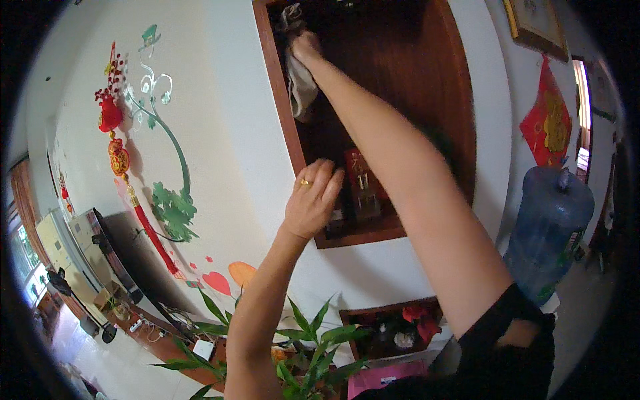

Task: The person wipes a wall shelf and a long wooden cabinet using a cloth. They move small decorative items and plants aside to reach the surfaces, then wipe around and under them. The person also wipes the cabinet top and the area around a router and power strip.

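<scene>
My right hand is closed on a grey-beige cloth at the upper left of a recessed wooden wall niche. The cloth hangs down along the niche's left side and bunches above my fist. My left hand, with a gold ring on one finger, rests by the lower left edge of the wooden frame, its fingers bent over the edge; nothing shows in it. Inside the niche, behind my right forearm, stands a red item with gold writing, partly hidden.
Leafy green plants stand below my arms. A lower niche holds red flowers. At the right is a blue water-cooler bottle. A red hanging ornament and plant decals are on the left wall.
</scene>
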Demonstrator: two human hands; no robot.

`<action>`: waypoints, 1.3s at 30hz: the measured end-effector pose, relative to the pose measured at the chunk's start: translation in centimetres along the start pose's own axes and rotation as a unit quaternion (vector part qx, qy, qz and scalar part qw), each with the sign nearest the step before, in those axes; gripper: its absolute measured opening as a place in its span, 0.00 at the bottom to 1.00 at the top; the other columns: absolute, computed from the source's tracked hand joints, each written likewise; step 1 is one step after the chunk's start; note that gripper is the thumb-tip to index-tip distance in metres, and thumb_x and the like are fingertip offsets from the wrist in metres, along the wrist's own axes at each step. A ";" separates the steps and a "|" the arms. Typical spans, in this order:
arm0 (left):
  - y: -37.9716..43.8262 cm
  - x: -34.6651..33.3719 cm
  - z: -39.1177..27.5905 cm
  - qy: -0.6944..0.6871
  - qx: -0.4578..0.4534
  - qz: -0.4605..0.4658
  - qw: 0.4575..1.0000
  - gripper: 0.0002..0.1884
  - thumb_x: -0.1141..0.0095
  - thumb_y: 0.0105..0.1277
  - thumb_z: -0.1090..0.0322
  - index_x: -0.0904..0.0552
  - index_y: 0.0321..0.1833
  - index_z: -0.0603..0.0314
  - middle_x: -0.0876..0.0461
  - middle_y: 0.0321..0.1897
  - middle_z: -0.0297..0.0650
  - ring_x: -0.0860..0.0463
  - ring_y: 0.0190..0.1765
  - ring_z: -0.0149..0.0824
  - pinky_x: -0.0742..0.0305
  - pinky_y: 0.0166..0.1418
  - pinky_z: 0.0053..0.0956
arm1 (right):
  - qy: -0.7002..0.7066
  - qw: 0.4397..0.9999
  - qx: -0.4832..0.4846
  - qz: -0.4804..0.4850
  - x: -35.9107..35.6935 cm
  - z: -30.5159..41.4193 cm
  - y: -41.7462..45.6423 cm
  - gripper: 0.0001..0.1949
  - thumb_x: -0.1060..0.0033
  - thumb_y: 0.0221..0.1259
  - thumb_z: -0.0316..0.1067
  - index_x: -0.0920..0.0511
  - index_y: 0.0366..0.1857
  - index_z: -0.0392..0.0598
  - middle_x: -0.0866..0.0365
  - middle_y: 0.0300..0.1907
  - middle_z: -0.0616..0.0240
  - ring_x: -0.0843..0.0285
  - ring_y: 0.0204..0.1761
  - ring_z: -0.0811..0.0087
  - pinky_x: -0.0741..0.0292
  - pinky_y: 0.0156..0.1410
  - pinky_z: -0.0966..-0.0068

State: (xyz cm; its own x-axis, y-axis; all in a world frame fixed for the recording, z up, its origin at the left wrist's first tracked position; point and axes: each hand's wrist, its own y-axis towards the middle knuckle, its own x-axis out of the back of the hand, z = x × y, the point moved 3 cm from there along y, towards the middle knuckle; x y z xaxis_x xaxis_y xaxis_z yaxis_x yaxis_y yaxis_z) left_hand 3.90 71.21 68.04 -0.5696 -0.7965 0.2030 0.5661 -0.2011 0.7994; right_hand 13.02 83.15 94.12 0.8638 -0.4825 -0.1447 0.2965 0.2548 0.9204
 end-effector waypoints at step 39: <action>-3.6 6.7 -1.8 -0.095 0.109 -0.104 0.984 0.19 0.47 0.58 0.83 0.27 0.54 0.62 0.27 0.55 0.55 0.24 0.56 0.52 0.27 0.57 0.41 | -0.089 0.972 0.194 0.101 2.8 9.5 -3.1 0.12 0.43 0.57 0.32 0.19 0.44 0.47 0.23 0.44 0.48 0.23 0.47 0.53 0.24 0.49 0.60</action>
State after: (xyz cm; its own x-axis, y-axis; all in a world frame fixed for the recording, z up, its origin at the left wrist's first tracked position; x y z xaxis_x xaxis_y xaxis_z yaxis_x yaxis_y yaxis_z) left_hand -0.83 65.58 65.52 -0.7728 -0.6253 0.1080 0.2955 -0.2040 0.9333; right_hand 10.66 73.07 94.27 0.7937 -0.6022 0.0864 -0.0778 0.0404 0.9962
